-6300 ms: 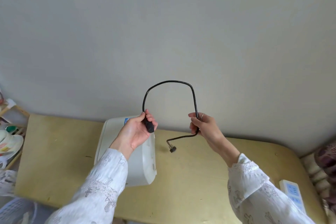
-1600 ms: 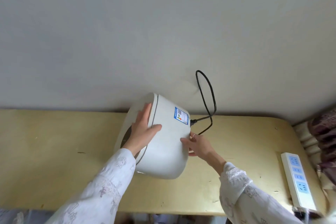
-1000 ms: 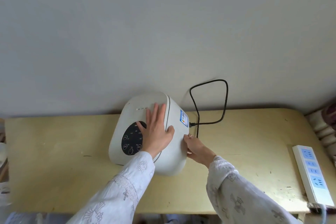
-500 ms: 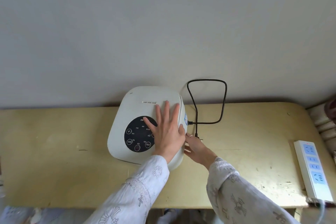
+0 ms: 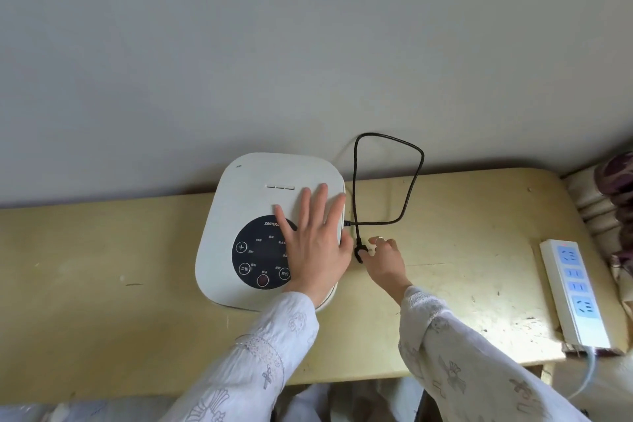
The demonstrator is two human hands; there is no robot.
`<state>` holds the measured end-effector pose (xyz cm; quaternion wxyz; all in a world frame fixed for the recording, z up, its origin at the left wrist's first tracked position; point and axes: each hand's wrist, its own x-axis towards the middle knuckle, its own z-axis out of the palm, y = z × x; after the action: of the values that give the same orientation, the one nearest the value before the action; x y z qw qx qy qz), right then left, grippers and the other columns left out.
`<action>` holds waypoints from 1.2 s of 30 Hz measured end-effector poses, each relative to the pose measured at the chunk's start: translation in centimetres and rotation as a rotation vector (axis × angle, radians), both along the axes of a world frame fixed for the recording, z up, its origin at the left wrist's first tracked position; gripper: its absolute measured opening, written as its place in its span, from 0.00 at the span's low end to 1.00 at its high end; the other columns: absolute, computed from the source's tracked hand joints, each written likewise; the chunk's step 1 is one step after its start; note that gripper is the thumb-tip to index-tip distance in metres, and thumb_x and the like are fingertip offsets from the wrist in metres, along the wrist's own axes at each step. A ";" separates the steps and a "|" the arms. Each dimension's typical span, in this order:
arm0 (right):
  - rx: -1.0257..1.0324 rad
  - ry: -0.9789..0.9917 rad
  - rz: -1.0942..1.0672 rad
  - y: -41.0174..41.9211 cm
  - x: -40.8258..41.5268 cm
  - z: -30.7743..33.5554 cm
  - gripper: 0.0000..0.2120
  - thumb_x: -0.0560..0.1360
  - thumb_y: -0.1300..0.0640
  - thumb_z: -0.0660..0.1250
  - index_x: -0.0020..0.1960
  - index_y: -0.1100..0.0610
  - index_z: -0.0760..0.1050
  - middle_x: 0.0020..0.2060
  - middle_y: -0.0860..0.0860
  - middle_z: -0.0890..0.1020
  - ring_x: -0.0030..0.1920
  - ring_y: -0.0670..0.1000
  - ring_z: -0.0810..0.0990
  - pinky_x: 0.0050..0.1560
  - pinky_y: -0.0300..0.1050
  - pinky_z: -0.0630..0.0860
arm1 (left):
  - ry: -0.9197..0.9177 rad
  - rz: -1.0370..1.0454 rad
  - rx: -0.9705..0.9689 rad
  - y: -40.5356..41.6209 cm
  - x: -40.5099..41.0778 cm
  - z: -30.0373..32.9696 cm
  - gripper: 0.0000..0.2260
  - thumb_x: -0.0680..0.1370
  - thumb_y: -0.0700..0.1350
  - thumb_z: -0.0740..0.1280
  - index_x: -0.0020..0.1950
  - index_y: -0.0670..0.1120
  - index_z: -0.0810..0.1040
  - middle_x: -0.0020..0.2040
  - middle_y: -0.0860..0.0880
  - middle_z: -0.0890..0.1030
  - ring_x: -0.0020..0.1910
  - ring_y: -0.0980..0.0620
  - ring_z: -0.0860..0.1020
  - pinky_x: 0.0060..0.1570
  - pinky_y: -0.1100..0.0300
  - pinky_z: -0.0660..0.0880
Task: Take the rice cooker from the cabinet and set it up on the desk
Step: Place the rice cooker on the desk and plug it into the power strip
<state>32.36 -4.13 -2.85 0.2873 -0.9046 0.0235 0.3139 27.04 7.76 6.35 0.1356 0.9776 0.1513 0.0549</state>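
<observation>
White patterned sleeves reach in over the desk's (image 5: 102, 284) near edge. Left hand (image 5: 315, 247) lies flat, fingers straight and spread, on the lid of the rice cooker (image 5: 260, 181), which stands upright toward the desk's far edge. Just right of it, the right hand (image 5: 385, 259) pinches the plug end of the black cord (image 5: 411, 188), looped against the wall. A power strip (image 5: 572, 288) lies along the right edge.
</observation>
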 end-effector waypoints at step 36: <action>0.815 -0.265 -1.204 -26.4 4.9 10.7 0.03 0.75 0.65 0.64 0.46 0.59 0.72 0.43 0.57 0.77 0.37 0.49 0.79 0.41 0.36 0.81 | 0.140 0.093 0.225 -3.2 1.4 -0.7 0.26 0.65 0.37 0.71 0.62 0.42 0.69 0.69 0.36 0.65 0.68 0.38 0.63 0.59 0.30 0.57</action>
<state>37.23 -30.48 7.84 0.7233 -0.5872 0.3624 -0.0259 28.48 4.54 5.68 0.0116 0.9800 0.1983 0.0092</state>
